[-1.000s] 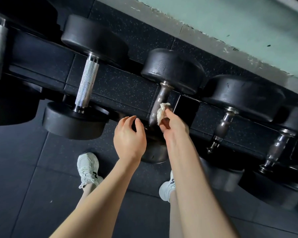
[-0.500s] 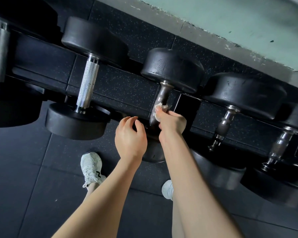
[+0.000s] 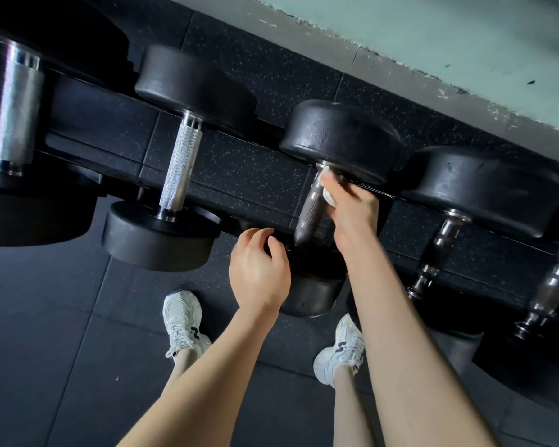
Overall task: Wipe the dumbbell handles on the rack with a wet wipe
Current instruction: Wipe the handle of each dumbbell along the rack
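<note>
Handle (image 3: 309,209) under wipe (image 3: 329,197), pinched by right hand (image 3: 354,209); left hand (image 3: 259,272) loose, empty; other handles (image 3: 442,240) likely pending.

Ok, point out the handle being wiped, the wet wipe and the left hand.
dark dumbbell handle (image 3: 310,211): head view, knurled middle of the grip.
wet wipe (image 3: 329,197): head view, white fold showing against that handle.
left hand (image 3: 259,274): head view, back of the hand.

wipe (image 3: 328,197) mostly hidden by r. hand (image 3: 354,211), fingers (image 3: 338,185) blurred
</note>
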Tool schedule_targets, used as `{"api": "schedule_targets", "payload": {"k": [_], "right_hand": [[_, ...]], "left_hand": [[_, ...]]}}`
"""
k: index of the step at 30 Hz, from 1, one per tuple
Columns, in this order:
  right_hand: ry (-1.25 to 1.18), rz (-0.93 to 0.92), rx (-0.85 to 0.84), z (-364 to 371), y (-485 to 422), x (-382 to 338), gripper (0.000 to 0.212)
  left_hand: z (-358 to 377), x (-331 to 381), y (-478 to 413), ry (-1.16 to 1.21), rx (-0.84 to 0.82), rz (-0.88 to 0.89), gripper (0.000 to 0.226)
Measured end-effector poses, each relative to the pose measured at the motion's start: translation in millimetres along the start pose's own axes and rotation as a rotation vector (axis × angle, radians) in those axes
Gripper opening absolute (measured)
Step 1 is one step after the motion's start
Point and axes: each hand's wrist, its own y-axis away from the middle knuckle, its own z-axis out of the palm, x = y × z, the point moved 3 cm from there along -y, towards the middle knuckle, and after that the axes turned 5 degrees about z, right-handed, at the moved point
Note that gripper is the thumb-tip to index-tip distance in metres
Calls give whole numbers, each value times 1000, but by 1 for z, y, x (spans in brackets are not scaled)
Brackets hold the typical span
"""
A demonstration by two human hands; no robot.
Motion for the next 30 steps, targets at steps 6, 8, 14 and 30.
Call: {"api": "schedule_targets", "payload": {"k": [6, 8, 14, 30], "right_hand": [[7, 157, -248, -4, -8, -10, 11], [225, -24, 28, -1, -5, -6, 24], [367, -129, 173, 7, 3, -11, 34], [350, 176, -283, -25, 33, 27, 19]], "left_hand": [[2, -2, -1, -10, 12, 2, 36], [1, -1, 1, -18, 7, -1, 37], [-1, 1, 1, -36, 3, -20, 34], [-4, 5, 1, -35, -20, -43, 45]]}}
